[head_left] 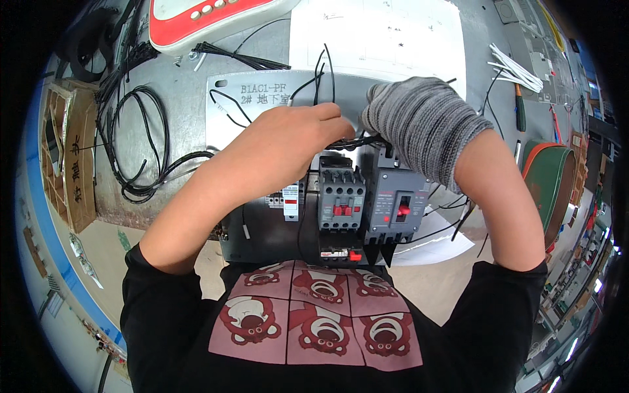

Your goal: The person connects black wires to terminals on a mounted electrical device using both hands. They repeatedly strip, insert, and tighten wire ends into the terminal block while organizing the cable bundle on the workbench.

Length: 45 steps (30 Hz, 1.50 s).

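Note:
My bare left hand (298,134) is closed at the black wire bundle (357,142) running across the metal mounting plate (226,124). My right hand (419,124), in a grey knitted glove, is closed close beside it at the bundle's right part; what its fingertips pinch is hidden. Just below the hands, a contactor (341,200) with red parts is mounted on the plate. To its right is a larger grey circuit breaker (395,206) with a red toggle. A small white breaker (291,202) sits left of the contactor, partly under my left wrist.
Coiled black cable (134,150) lies on the left by a wooden box (78,160). A red and white device (209,19), black cable ties (242,57) and paper sheets (380,39) lie beyond the plate. On the right are white strips (517,69), a screwdriver (519,108) and a green container (550,187).

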Motion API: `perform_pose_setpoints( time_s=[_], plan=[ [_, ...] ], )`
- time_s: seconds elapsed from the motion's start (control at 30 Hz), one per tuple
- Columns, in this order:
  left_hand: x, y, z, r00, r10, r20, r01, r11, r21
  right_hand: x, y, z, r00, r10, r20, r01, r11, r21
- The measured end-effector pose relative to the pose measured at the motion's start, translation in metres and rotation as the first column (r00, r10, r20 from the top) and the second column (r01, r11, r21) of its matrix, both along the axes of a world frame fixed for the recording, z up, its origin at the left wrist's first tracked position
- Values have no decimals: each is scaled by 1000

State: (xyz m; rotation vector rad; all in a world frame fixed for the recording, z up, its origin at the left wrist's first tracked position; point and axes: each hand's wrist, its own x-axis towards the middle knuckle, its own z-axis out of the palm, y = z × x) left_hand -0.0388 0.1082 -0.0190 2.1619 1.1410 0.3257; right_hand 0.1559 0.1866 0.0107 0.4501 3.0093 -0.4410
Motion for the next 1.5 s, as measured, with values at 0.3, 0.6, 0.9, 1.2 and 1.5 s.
perform_pose_setpoints(
  time_s=[0.3, 0.6, 0.9, 1.2, 1.5],
  plan=[
    [0, 2, -9, 998, -43, 53, 48, 995, -83, 3, -12, 4, 998, -29, 63, 29, 1000, -4],
    [11, 12, -20, 985, -65, 160, 69, 997, -17, -2, -78, 25, 903, -396, 168, 388, 918, 79],
    [11, 16, -15, 984, -162, 74, 156, 985, 76, -4, -126, 36, 660, -750, -32, 742, 659, -124],
    [1, 7, 15, 990, -54, 130, 28, 981, 193, 23, -115, 47, 535, -836, -123, 725, 529, -440],
    [2, -35, 51, 996, 66, 66, -87, 916, 391, 37, -116, 67, 506, -842, 185, 562, 159, -811]
  ],
)
